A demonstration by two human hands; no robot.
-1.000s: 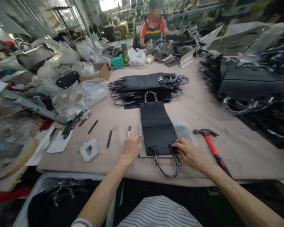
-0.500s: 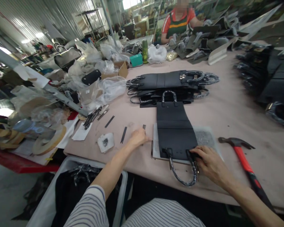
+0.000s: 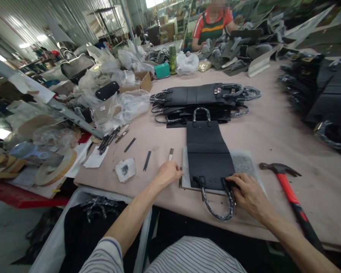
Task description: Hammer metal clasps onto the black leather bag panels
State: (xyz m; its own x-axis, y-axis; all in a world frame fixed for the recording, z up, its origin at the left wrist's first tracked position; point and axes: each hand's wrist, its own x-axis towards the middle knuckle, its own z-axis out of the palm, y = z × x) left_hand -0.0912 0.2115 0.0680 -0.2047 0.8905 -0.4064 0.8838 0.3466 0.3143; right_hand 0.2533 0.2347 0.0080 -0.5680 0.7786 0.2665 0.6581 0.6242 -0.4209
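A black bag panel (image 3: 210, 161) with plastic-wrapped handles at both ends lies on a pale slab (image 3: 246, 165). My right hand (image 3: 247, 189) is closed on the panel's near right corner, by the base of the near handle (image 3: 220, 216). At the slab's left edge is my left hand (image 3: 169, 174), fingers curled and thumb and fingertips together at a thin dark strip (image 3: 180, 181); whether they hold it I cannot tell. Just beyond that hand lies a small metal-tipped strip (image 3: 171, 152), partly hidden. A black notched strip (image 3: 147, 161) lies further left.
A claw hammer (image 3: 290, 189) with a red handle lies right of the slab. More bag panels (image 3: 199, 94) are stacked beyond. Left are a small white holder (image 3: 125, 170) and a bin (image 3: 82, 193) of black pieces below the table edge. A co-worker (image 3: 213, 26) is across the table.
My left hand has drawn slightly nearer, its fingers closing towards the thin strip by the slab, and more of the metal-tipped strip shows. My right hand stays at the panel's corner.
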